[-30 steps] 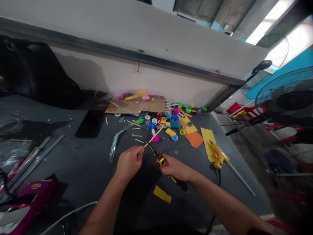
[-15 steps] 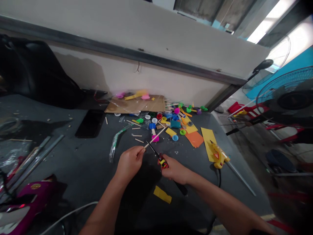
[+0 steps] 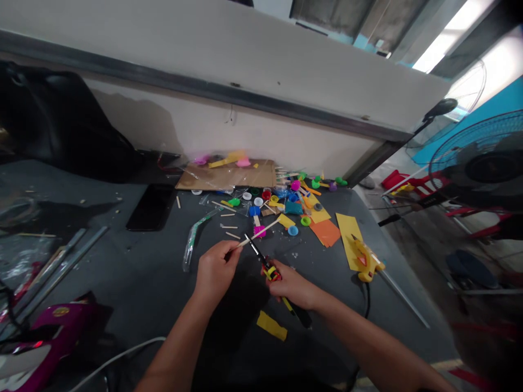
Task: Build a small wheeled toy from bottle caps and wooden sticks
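My left hand is closed, with a thin wooden stick pinched between thumb and finger. The stick points away to the right, over a magenta cap. My right hand wraps around long-nosed pliers with yellow, black and red handles. Their narrow dark metal tip meets the stick just beyond my left fingertips; I cannot tell whether the jaws clamp it. Short cut stick pieces lie to the left of the held stick.
Coloured bottle caps and paper pieces are scattered behind my hands. A yellow glue gun lies at the right, a black phone at the left. A yellow strip lies in front. A fan stands beyond the table's right side.
The stick's far end has swung slightly right and nearer to me. The pliers have turned a little in my right hand, and more of a yellow handle shows below it.
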### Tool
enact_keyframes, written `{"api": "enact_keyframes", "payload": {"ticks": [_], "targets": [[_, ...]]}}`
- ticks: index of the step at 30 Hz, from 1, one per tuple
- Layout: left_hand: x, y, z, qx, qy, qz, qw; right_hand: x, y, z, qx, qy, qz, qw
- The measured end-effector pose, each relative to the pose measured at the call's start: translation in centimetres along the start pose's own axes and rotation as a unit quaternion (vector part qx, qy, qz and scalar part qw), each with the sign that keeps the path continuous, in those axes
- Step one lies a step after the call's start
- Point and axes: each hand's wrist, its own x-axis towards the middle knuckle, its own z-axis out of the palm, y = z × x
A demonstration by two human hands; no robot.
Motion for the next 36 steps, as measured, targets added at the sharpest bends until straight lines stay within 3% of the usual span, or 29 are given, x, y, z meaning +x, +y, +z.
{"api": "enact_keyframes", "payload": {"ticks": [6,13,16,21,28,36], "targets": [[-0.1,0.0,-0.1,-0.001,-0.002,0.022,1.000,0.0,0.2,0.0,-0.024,0.031,-0.004,0.999],[0.1,0.8,-0.3,-0.110,-0.053,-0.105,0.987,0.0,0.6,0.1,-0.074,0.054,-0.025,0.996],[0.2,1.0,-0.2,-0.148,-0.038,-0.135,0.979,0.1,0.7,0.3,-0.032,0.041,-0.021,0.998],[0.0,0.7,0.0,-0.082,-0.015,-0.093,0.992,0.0,0.6,0.5,0.057,0.008,-0.010,0.998],[-0.2,0.5,0.1,-0.016,0.011,-0.010,1.000,0.2,1.1,0.6,0.089,0.002,-0.011,0.996],[0.2,0.1,0.4,0.003,0.003,0.000,1.000,0.8,0.6,0.6,-0.004,0.048,-0.010,0.999]]}}
